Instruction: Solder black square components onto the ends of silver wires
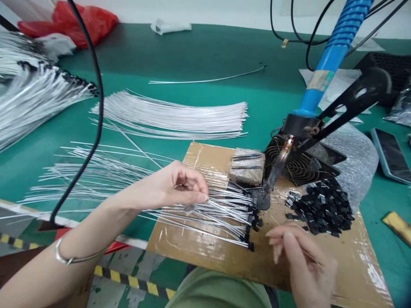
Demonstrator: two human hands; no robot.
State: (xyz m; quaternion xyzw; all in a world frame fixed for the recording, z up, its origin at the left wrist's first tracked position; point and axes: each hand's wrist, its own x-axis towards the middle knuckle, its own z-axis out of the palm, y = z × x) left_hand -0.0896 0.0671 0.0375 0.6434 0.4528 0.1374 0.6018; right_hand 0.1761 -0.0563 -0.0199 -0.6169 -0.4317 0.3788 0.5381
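My left hand (181,188) is above a loose bundle of thin white wires (221,209) whose ends carry small black connectors (248,231). Its thumb and forefinger are pinched together; whatever lies between them is too small to make out. My right hand (303,256) is to the right of those connectors, fingers bent and drawn together. A fine strand, apparently solder wire, runs through it and shows faintly at the fingertips. Just beyond the wire ends stands a soldering iron (279,164) on a blue arm, its tip pointing down. A pile of loose black connectors (327,207) lies beyond my right hand.
A taped cardboard sheet (199,252) covers the green table's (135,55) front. Behind lie a stack of white wires (180,115) and a single wire (208,80). A small fan (298,160), phone (391,154) and finished-looking bundle (38,94) surround the area. A black cable (99,98) hangs left.
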